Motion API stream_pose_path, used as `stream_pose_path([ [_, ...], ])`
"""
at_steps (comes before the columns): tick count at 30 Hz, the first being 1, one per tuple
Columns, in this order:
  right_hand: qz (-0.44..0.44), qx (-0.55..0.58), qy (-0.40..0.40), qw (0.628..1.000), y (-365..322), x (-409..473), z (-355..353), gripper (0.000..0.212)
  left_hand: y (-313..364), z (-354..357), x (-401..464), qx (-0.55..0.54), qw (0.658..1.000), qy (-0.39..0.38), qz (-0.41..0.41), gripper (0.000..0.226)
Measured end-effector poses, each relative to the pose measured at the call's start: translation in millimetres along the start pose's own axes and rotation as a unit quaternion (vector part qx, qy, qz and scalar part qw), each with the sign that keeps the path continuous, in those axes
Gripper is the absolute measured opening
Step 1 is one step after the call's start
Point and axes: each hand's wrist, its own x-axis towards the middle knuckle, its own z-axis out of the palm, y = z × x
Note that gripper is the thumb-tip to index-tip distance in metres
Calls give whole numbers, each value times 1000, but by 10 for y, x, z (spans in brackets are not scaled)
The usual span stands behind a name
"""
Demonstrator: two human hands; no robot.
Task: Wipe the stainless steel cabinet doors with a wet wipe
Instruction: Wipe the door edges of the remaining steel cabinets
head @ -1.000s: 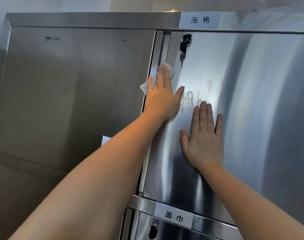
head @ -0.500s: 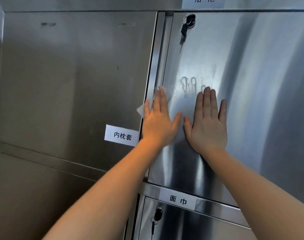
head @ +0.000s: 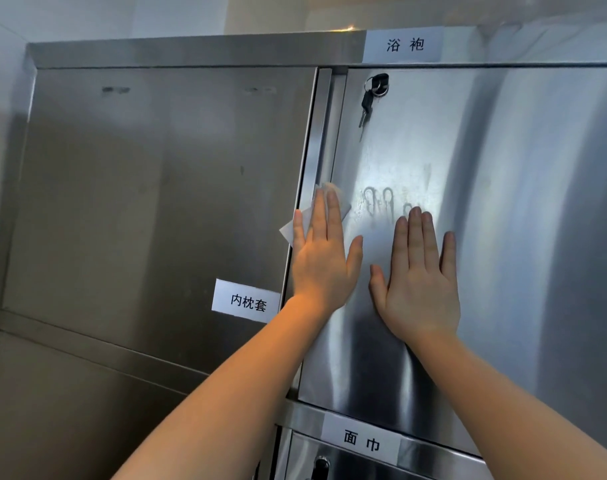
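Pressing a white wet wipe [head: 329, 211] flat, the left hand [head: 321, 261] faces unwiped shiny steel cabinet door [head: 503, 237] toward three o'clock; right hand [head: 418, 282], fingers spread, holds nothing.

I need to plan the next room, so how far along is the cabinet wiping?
Early, it seems. Done: nothing clearly; the upper door carries a finger-shaped smudge. In hand: the left hand presses the wet wipe flat at that door's left edge, while the right hand braces it. Left: the smudge, the door's right side, the lower door.
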Motion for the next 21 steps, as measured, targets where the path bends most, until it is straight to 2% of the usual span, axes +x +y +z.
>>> stream_pose_path([
  [4,1,3,4,1000,6,5,23,75,-12,46,-148,-37,998,51,13,65],
  [6,1,5,5,1000,11,3,26,75,22,60,-213,-54,997,54,6,64],
  [13,0,12,6,1000,-1,-3,-7,71,190,-13,-111,-141,989,-26,-43,83],
  [18,-2,-1,5,1000,11,-1,7,73,272,-130,393,-151,985,-41,-69,90],
  [21,-5,1,6,1000,10,1,3,72,347,-124,271,-142,984,-45,-101,92],
])
